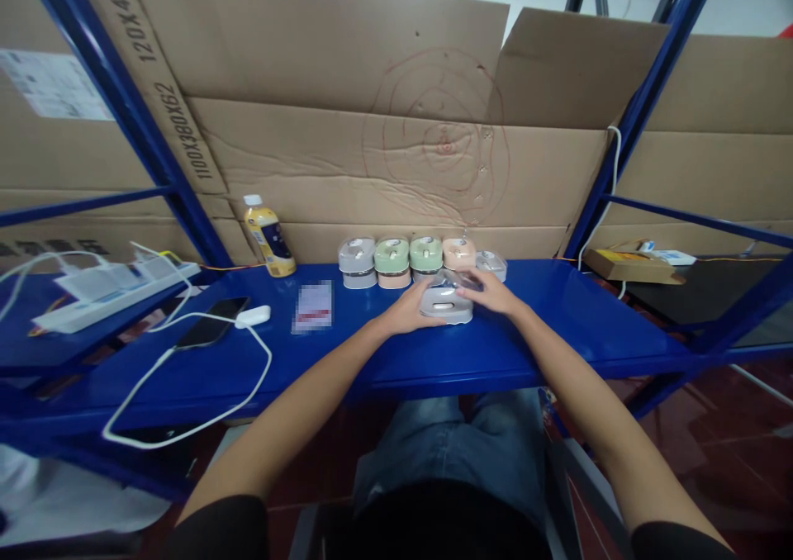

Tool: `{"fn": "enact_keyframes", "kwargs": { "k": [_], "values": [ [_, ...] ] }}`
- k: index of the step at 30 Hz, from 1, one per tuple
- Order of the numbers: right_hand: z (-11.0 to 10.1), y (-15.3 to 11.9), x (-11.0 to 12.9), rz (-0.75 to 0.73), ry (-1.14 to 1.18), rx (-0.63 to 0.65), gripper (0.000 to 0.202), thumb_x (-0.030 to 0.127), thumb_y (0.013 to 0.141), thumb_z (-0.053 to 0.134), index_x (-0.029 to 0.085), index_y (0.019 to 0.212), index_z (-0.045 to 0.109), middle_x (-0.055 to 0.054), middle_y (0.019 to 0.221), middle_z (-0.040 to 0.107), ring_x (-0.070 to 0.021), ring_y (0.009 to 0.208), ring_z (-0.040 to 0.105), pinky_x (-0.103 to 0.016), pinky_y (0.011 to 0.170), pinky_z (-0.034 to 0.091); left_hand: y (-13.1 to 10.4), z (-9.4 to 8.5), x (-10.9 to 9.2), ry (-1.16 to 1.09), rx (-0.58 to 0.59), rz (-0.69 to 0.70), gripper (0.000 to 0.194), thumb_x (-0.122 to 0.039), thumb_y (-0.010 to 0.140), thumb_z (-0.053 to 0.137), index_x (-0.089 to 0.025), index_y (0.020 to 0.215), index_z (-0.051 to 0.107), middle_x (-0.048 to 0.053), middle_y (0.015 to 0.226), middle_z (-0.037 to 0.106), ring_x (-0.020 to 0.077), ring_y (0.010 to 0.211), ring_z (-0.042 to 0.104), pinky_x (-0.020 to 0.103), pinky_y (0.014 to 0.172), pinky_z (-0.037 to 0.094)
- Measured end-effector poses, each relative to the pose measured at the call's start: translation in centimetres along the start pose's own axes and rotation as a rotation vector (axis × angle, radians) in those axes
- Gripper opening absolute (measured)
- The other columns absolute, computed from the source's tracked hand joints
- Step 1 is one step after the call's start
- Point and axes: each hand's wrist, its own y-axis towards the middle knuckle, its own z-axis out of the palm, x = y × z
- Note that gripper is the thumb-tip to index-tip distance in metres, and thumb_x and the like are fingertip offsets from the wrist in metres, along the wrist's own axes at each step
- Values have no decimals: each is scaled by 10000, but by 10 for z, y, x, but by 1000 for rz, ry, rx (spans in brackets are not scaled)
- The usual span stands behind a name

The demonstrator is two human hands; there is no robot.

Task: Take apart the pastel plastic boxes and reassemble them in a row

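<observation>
A small grey box with a clear lid (444, 307) sits on the blue shelf in front of me. My left hand (409, 308) is wrapped round its left side, the thumb low at its front. From the right, my right hand (489, 290) grips its right side and top edge. Right behind it stands a row of like boxes, stacked in twos: a grey one (358, 254), a green one (391, 254), another green one (426, 253) and a peach one (458, 252). A lower grey box (492, 264) ends the row, partly behind my right hand.
A yellow drink bottle (271, 238) stands at the back left, with a blurred card (313, 306) nearer me. Farther left lie a phone (214, 322), a looping white cable (266, 370) and a power strip (117, 296). Blue posts and a cardboard wall (297, 155) bound the shelf.
</observation>
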Motion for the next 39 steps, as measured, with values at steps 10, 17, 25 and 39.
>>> {"fn": "enact_keyframes", "kwargs": {
  "k": [10, 17, 25, 39],
  "values": [
    [-29, -3, -27, 153, 176, -178, 558, 686, 866, 640, 250, 1211, 684, -67, 1000, 760, -292, 961, 728, -516, 968, 569, 1, -4, -2, 121, 17, -23, 427, -549, 928, 637, -242, 1190, 778, 135, 1351, 576, 349, 1409, 488, 505, 1204, 396],
    [-31, -4, -28, 215, 243, -291, 580, 730, 880, 578, 246, 1182, 675, -74, 1058, 760, -271, 972, 727, -460, 945, 581, 6, -20, -3, 162, -446, -160, 396, -447, 1012, 509, -201, 1252, 706, 136, 1383, 530, 296, 1390, 495, 453, 1215, 376],
    [-31, -5, -35, 244, 260, -329, 634, 802, 882, 500, 252, 1155, 655, -44, 1005, 761, -228, 894, 713, -370, 848, 583, 5, -20, -3, 234, -469, -194, 413, -474, 1019, 482, -196, 1236, 698, 151, 1366, 520, 327, 1418, 458, 504, 1211, 372],
    [-28, -5, -35, 212, 211, -283, 592, 749, 904, 539, 250, 1194, 671, -62, 1030, 764, -241, 928, 724, -401, 883, 586, -2, -3, -11, 261, 93, -47, 482, -553, 949, 612, -218, 1285, 697, 160, 1376, 551, 376, 1403, 487, 551, 1193, 396]
  ]
}}
